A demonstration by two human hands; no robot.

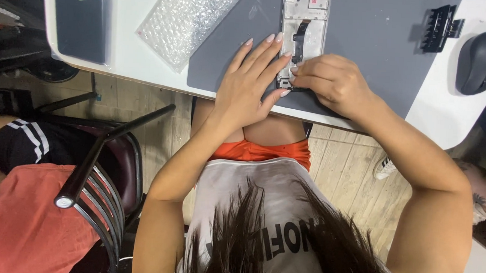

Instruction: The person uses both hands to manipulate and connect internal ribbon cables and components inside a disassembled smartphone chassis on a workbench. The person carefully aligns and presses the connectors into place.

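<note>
So, both hands meet at the near end of an opened phone frame on the mat

Going left to right: left hand lies flat with fingers spread, fingertips pressing the left edge of the pale, rectangular phone chassis with exposed insides, which sits on the dark grey rubbery work mat. Its long axis runs straight away from the person, so it stretches beyond the fingers. Right hand is curled tight, fingertips pinched on a small black part at the chassis's near corner. Both hands are about equally close; the right one does the gripping.
</note>
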